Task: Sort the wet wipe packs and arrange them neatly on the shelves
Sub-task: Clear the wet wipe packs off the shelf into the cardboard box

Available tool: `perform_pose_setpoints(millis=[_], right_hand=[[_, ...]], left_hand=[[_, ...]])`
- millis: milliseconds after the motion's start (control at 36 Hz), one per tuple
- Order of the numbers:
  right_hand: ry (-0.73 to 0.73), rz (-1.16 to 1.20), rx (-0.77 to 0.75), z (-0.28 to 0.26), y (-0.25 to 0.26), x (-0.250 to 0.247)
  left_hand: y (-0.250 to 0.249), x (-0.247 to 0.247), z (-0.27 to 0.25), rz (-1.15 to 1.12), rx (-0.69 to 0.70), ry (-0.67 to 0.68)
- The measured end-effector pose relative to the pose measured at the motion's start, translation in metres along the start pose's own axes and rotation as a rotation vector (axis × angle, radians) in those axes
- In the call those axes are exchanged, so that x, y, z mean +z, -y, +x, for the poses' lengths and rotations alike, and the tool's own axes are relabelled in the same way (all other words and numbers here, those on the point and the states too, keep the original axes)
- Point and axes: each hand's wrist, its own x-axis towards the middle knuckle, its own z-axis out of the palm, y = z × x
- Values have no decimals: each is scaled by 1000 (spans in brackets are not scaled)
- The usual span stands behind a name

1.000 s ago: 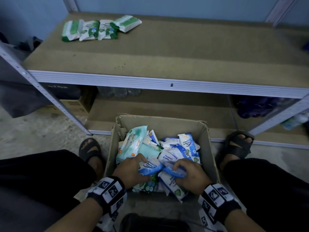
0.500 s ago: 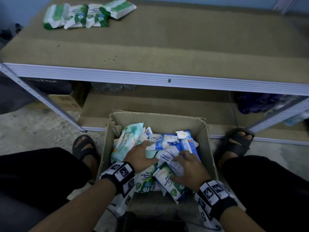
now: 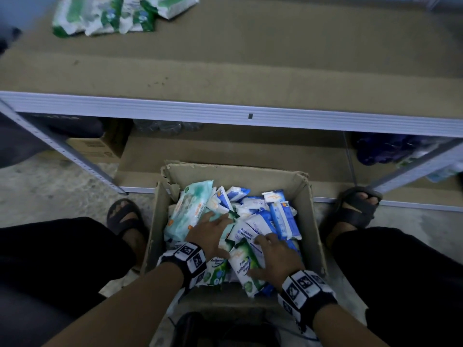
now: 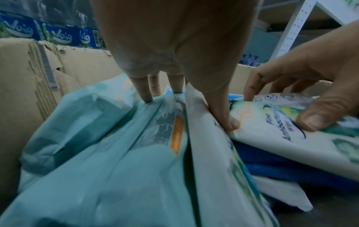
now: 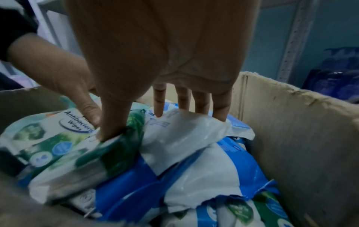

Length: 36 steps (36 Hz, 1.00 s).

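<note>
A torn cardboard box on the floor between my feet holds several wet wipe packs in a loose heap. My left hand pokes straight fingers down onto a teal pack, its thumb touching a green-and-white pine pack. My right hand lies flat. Its thumb presses that green pack and its fingers rest on a white-and-blue pack. Several green packs lie in a row at the shelf's back left.
The brown shelf board has a white metal front rail just beyond the box. Below it a lower shelf holds a carton and blue-wrapped goods. My sandalled feet flank the box.
Both hands have let go of the blue pack they gripped and now lie flat on the heap. The left hand has reached further into the box. The head view has dipped downward.
</note>
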Motion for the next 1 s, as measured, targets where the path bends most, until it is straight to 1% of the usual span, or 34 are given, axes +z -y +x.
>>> perform_pose_setpoints(millis=[56, 139, 194, 250, 361, 528, 611, 667, 778, 917, 1000], right_hand=[[24, -46, 19, -2, 7, -1], [48, -56, 15, -7, 9, -4], [47, -40, 1, -9, 6, -7], [3, -17, -9, -11, 5, -14], [-121, 55, -44, -14, 17, -44], [-307, 99, -196, -26, 58, -110], [-384, 55, -276, -35, 83, -144], [-407, 10, -322, -43, 98, -167], [-489, -71, -421, -51, 122, -214], [-575, -106, -465, -49, 154, -272], [-583, -163, -454, -38, 171, -301]], left_hand=[[1, -2, -1, 14, -4, 37], [0, -9, -6, 51, -13, 114], [-1, -18, -10, 90, -12, 129], [-1, -31, -18, 123, -12, 109], [-3, -63, -39, 162, -30, -3], [-5, -123, -70, 246, -67, -178], [-1, -161, -85, 256, -66, -236], [4, -190, -94, 264, -76, -272], [12, -246, -115, 278, -65, -420], [25, -305, -134, 220, -67, -621], [39, -334, -131, 200, -116, -673]])
